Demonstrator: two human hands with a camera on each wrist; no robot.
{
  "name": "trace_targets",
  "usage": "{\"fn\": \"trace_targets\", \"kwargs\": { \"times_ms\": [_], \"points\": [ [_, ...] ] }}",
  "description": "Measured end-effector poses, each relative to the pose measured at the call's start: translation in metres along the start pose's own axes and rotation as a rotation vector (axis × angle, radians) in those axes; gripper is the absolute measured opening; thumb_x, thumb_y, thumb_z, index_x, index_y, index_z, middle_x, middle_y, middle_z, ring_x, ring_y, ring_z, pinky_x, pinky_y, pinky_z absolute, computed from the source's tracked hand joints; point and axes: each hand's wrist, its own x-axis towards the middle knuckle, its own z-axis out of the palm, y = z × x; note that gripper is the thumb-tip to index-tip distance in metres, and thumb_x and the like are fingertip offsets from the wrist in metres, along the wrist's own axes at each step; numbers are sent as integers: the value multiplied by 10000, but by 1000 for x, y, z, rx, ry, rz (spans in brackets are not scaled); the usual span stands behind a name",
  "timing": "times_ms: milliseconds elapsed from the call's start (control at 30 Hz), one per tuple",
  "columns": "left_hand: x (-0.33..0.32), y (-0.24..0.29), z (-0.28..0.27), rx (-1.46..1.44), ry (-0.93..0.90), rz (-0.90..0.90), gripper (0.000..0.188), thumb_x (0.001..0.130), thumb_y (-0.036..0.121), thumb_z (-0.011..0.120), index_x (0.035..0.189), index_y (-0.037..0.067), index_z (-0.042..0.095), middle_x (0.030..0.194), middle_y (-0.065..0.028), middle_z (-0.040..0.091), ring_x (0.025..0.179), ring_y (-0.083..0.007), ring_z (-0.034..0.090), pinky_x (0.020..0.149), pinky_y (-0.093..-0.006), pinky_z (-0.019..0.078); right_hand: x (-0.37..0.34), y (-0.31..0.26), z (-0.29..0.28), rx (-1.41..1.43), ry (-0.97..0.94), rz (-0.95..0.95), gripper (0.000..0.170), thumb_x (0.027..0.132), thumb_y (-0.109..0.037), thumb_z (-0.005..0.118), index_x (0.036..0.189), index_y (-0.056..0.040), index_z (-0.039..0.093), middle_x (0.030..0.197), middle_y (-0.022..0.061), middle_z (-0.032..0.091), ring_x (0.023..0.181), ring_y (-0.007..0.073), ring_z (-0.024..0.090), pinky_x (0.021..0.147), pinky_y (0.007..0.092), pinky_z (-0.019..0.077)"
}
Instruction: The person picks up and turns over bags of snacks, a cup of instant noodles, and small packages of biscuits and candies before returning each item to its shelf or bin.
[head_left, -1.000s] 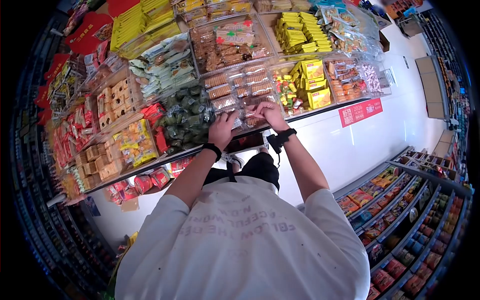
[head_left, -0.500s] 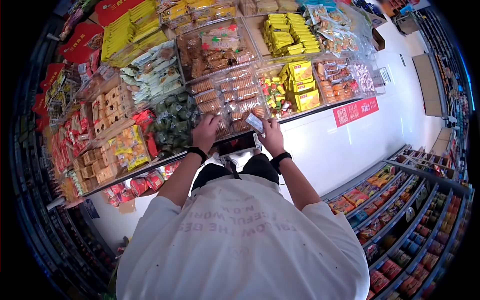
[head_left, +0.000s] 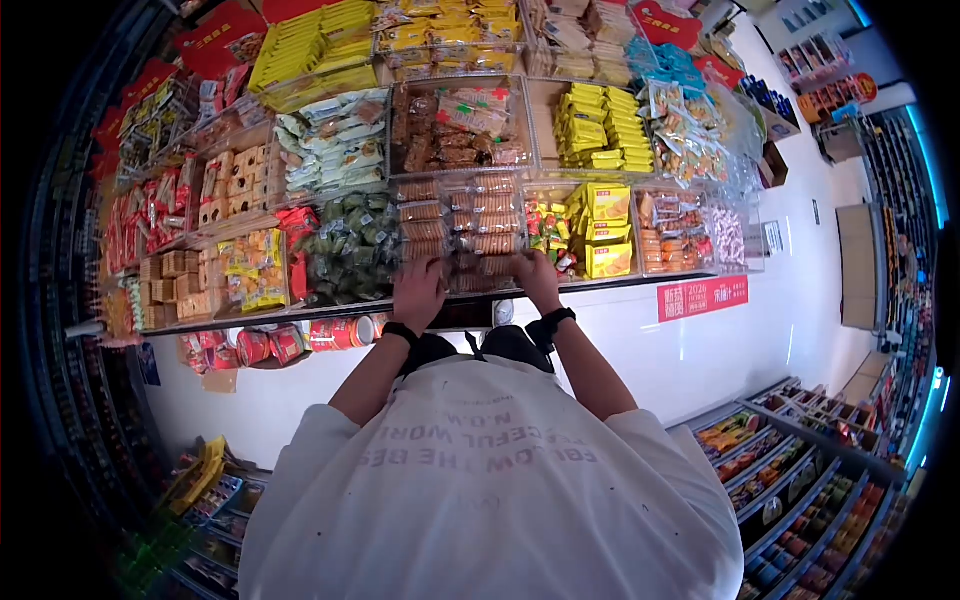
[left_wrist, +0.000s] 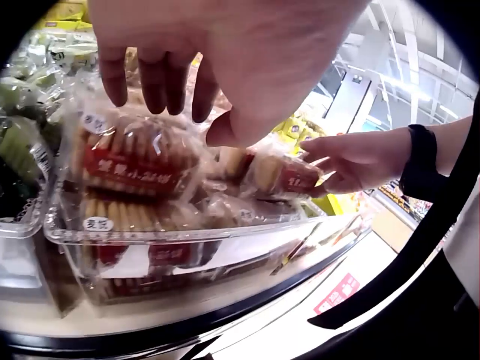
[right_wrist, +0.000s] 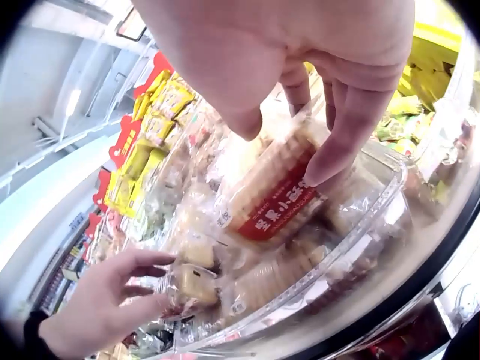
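My right hand (head_left: 541, 284) grips a clear-wrapped pack of biscuits (right_wrist: 274, 199) with a red label, at the front of a clear plastic bin. In the right wrist view, thumb and fingers lie on either side of the pack, close over other packs. My left hand (head_left: 418, 294) is over the left part of the same bins, fingers loosely bent and holding nothing. Beneath its fingertips in the left wrist view, a red-labelled biscuit pack (left_wrist: 135, 159) lies on top of another pack. Each wrist wears a black band.
Left of the biscuits is a bin of dark green wrapped snacks (head_left: 352, 240). To the right stand yellow packets (head_left: 607, 232). The clear bin rim (left_wrist: 187, 234) runs along the front, above the stand's dark edge. Red tubs (head_left: 340, 332) sit below, and a shelf (head_left: 800, 470) stands behind right.
Half a second ago my right hand held a pack tilted up at the bin's front edge; now it is farther in, over the biscuits. My left hand stays over the left packs. The head view has shifted.
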Motion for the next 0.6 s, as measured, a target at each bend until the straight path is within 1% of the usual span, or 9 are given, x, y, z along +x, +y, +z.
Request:
{"fn": "trace_targets", "kwargs": {
  "times_ms": [67, 100, 200, 233, 267, 300, 467, 533, 600],
  "points": [
    [-1, 14, 5, -92, 35, 9, 408, 711, 105, 636, 1116, 68, 597, 1142, -100, 569, 1047, -304, 558, 887, -432, 471, 3, 9, 7, -6, -31, -117, 479, 814, -295, 694, 1158, 13, 567, 1077, 221, 620, 1033, 365, 597, 882, 417, 476],
    [-2, 19, 10, -211, -68, -10, 466, 748, 143, 631, 1198, 46, 562, 1183, -139, 579, 1071, -322, 567, 921, -428, 465, 4, 11, 6, -7, -39, -130, 479, 814, -295, 694, 1158, 13, 567, 1077, 221, 620, 1033, 365, 597, 882, 417, 476],
    [-9, 43, 34, -374, -196, -110, 555, 787, 191, 629, 1295, 16, 490, 1234, -183, 569, 1097, -342, 567, 941, -416, 465, 4, 14, 1, 47, -127, -125, 560, 775, -282, 727, 1217, -3, 527, 1093, 215, 615, 1020, 351, 610, 850, 408, 502],
    [-9, 47, 38, -382, -256, -140, 644, 805, 217, 636, 1368, 2, 412, 1261, -212, 553, 1099, -366, 565, 946, -416, 467, 6, 15, -2, 13, -143, -155, 596, 761, -278, 740, 1240, -10, 508, 1098, 209, 614, 1004, 337, 621, 820, 397, 518],
    [-8, 49, 42, -383, -248, -147, 644, 805, 217, 636, 1368, 2, 412, 1261, -212, 553, 1099, -366, 565, 946, -416, 467, 7, 16, -3, -22, -158, -182, 633, 746, -273, 752, 1263, -18, 488, 1102, 204, 613, 989, 322, 632, 791, 387, 534],
    [-7, 50, 45, -392, -245, -182, 643, 801, 216, 637, 1363, -6, 417, 1234, -220, 566, 1085, -370, 571, 939, -419, 470, 7, 11, -6, 100, -167, -135, 620, 743, -234, 761, 1251, -27, 472, 1105, 195, 618, 947, 305, 651, 745, 367, 548],
    [-3, 51, 42, -489, -251, -350, 557, 817, 178, 628, 1317, -19, 479, 1159, -230, 603, 1015, -370, 607, 866, -410, 507, 6, -3, -15, 156, -230, -42, 589, 747, -195, 771, 1207, -32, 441, 1102, 193, 623, 913, 305, 661, 725, 380, 546],
    [-8, 48, 45, -470, -157, -309, 532, 829, 161, 621, 1316, -5, 488, 1153, -221, 609, 985, -366, 622, 838, -408, 519, 7, 0, -13, 115, -208, -65, 560, 751, -198, 763, 1191, -50, 449, 1048, 170, 655, 760, 304, 689, 680, 377, 532],
    [-15, 45, 44, -485, -116, -323, 529, 813, 166, 611, 1311, 26, 499, 1108, -214, 621, 1010, -367, 601, 872, -417, 498, 7, 8, -9, 105, -199, -109, 561, 754, -200, 762, 1199, -47, 456, 1066, 172, 650, 772, 298, 687, 684, 375, 532]
  ]
}}
